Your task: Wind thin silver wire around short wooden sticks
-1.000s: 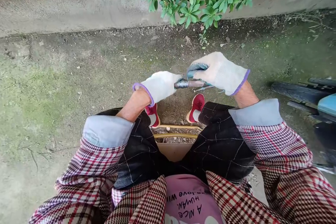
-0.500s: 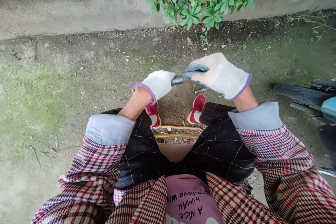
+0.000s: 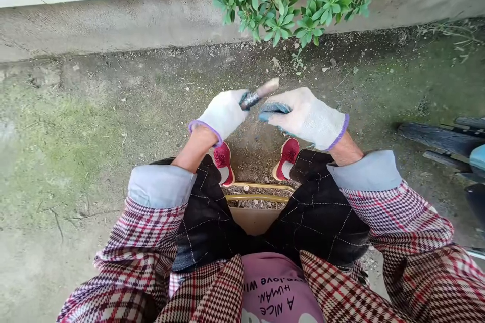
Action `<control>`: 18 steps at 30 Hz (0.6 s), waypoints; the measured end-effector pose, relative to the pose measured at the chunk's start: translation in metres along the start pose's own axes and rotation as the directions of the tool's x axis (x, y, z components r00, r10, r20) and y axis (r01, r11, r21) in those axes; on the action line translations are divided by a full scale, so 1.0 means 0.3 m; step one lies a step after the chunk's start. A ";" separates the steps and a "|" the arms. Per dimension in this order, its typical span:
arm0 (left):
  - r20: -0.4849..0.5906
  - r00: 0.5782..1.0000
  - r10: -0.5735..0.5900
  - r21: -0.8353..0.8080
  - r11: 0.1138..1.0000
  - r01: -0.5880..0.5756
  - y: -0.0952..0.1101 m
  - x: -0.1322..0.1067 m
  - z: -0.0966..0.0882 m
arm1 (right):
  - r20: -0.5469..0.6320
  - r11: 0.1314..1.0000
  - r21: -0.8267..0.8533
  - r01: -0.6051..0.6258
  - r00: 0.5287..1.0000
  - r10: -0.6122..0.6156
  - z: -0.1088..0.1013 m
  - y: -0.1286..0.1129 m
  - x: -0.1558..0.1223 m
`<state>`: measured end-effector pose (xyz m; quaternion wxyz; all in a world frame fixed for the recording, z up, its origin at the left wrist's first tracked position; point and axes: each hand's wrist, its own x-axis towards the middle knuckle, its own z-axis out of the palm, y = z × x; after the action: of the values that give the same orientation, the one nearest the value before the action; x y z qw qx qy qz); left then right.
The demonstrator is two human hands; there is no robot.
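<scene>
Both my hands wear white knit gloves with blue-grey palms and purple cuffs, held over the ground in front of my knees. My left hand (image 3: 226, 113) is closed round a short wooden stick (image 3: 268, 88) with a shiny, wire-like silver band (image 3: 250, 100) wound about it. The stick's pale end is blurred and points up to the right, past my fingers. Close by on the right, my right hand (image 3: 299, 113) has its fingers curled and pressed together, apart from the stick. Whatever those fingers may hold is hidden.
A leafy green shrub (image 3: 295, 0) hangs over the low concrete wall (image 3: 113, 22) ahead. Red shoes (image 3: 223, 161) rest on the dirt ground. Yellow metal bars (image 3: 261, 197) of a seat show between my legs. A black tyre (image 3: 435, 136) is at the right.
The stick's pale end has swung up and out, now in plain sight above my right hand. My right hand has shifted slightly left and down.
</scene>
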<state>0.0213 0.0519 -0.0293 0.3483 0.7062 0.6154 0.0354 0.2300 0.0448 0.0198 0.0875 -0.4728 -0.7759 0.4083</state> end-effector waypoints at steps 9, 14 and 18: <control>0.228 0.935 0.272 -0.048 0.962 -0.269 0.077 -0.070 0.005 | -0.089 0.990 0.062 -0.126 0.987 0.131 -0.054 0.120 0.040; 0.042 0.999 -0.001 -0.289 0.957 0.014 0.048 -0.043 -0.021 | -0.086 0.997 0.028 -0.073 0.993 0.075 0.013 0.062 0.034; -0.079 0.997 0.026 0.053 0.998 -0.022 0.007 -0.010 -0.007 | -0.041 1.000 0.003 -0.029 0.999 0.030 0.025 -0.004 0.004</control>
<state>0.0214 0.0500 -0.0255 0.3045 0.7205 0.6209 0.0517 0.2247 0.0413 0.0156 0.0980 -0.4923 -0.7664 0.4008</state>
